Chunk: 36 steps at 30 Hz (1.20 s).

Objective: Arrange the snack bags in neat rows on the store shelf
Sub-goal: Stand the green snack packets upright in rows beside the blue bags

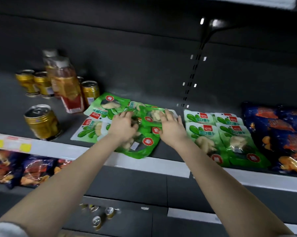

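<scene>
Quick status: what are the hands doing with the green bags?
Left hand grips the loose green bags; right hand rests on them. Tidy green bags sit right. Cans left, not in the way.

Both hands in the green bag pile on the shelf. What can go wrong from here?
1. The front bag reaches the shelf lip; shuffling the green pile with the left hand and right hand may tip it off.
2. Pushing bags right could disturb the tidy green rows.
3. A leftward sweep might knock the gold can near the edge.
</scene>
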Available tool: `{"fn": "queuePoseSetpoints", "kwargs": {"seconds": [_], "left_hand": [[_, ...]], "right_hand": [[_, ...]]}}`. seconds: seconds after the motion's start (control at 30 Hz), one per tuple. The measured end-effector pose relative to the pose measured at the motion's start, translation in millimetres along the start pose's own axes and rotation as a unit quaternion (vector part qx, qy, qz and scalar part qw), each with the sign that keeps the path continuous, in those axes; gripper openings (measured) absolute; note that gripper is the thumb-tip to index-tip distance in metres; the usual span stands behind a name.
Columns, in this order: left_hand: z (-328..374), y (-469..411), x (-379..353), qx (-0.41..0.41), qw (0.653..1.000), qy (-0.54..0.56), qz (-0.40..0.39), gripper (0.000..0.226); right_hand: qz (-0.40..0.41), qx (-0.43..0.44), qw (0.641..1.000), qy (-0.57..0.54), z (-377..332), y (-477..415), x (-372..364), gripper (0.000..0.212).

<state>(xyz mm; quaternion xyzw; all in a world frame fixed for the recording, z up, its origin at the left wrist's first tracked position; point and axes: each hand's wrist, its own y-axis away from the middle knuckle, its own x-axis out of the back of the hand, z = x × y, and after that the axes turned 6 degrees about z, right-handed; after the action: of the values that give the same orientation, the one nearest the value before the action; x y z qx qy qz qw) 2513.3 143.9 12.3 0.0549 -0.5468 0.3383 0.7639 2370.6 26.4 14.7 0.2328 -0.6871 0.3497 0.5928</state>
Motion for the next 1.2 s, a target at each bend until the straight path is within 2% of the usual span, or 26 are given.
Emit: {"fn": "queuePoseSetpoints", "kwargs": {"seconds": [0.2,0.47,0.57,0.7,0.83,0.9,0.97,1.03,1.2], "left_hand": [[-33.8,12.7,-4.2,-0.015,0.999,-0.031,-0.011,0.052],[-35.6,10.4,-7.8,-0.019,0.999,-0.027,0.013,0.05],[-35.8,10.6,-7.1,-0.018,0.999,-0.03,0.007,0.052],[-34.5,11.3,-2.9,-0.001,1.0,-0.018,0.001,0.065],[-20.6,15.1,3.3,0.0,0.997,0.061,0.045,0.075],[-9.4,13.6,3.7,-0.048,0.995,0.066,0.054,0.071],[0.7,7.4,0.1,-0.127,0.991,0.028,0.025,0.055],[12.9,2.7,-2.9,-0.179,0.984,-0.016,-0.015,0.04],[43.9,-0.1,-8.3,-0.168,0.977,-0.131,-0.009,0.033]], "right_hand": [[-0.048,-0.017,0.997,-0.051,-13.0,-33.3,-20.3,0.069],[-0.012,-0.017,0.997,-0.072,-15.4,-35.9,-28.2,0.074],[0.017,0.014,0.989,-0.146,-11.3,-28.4,-24.9,0.073],[0.042,0.074,0.966,-0.242,0.4,-9.5,-8.3,0.068],[0.081,0.125,0.971,-0.185,17.9,1.3,9.4,0.061],[0.102,0.117,0.97,-0.189,28.9,3.3,13.5,0.06],[0.105,0.109,0.971,-0.184,38.6,6.2,16.3,0.061],[0.077,0.093,0.982,-0.145,45.5,11.2,20.9,0.063],[-0.036,0.028,0.998,-0.045,51.2,23.9,29.8,0.074]]}}
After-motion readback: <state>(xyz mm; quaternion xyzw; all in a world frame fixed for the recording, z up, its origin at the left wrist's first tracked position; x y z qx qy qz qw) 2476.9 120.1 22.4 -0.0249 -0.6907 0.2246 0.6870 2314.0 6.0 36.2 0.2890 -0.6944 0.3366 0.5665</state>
